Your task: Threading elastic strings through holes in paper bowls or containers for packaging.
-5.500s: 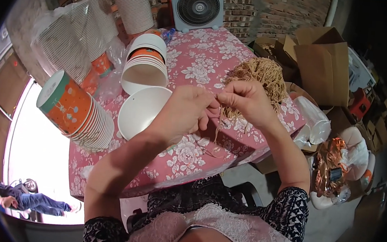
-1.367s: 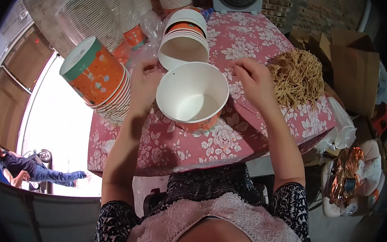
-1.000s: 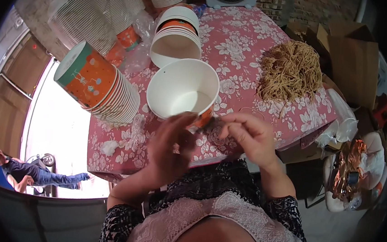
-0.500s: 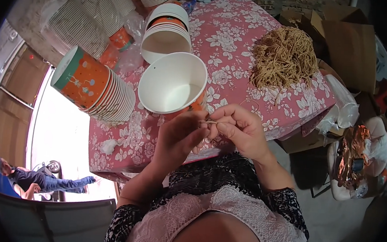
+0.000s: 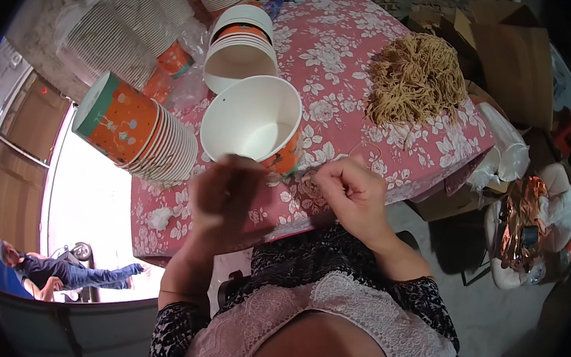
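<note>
My right hand (image 5: 355, 192) is closed in a pinch at the table's front edge, on what appears to be a thin pale cord whose details are too small to see. My left hand (image 5: 226, 190), dark and smeared by motion, is curled in front of the white-lined paper bucket (image 5: 253, 125). What its fingers hold, if anything, is hidden. That bucket is orange outside, with its open mouth tilted toward me and a small dark hole near the rim. A thin loop of cord (image 5: 370, 145) lies beyond my right hand. Farther right rests a heap of tan cords (image 5: 417, 81).
Nested orange-and-green buckets (image 5: 138, 130) lean at the left, with another nested row (image 5: 241, 54) behind. Plastic-wrapped bucket stacks (image 5: 106, 30) stand farther back. A flowered tablecloth (image 5: 329, 54) covers the table. Cardboard boxes (image 5: 515, 76) stand right; a person (image 5: 67, 272) is outside at left.
My hands have moved apart: the left went left and slightly toward me, while the right stayed near its place with fingers more curled. The pale cord seen between them before no longer shows there.
</note>
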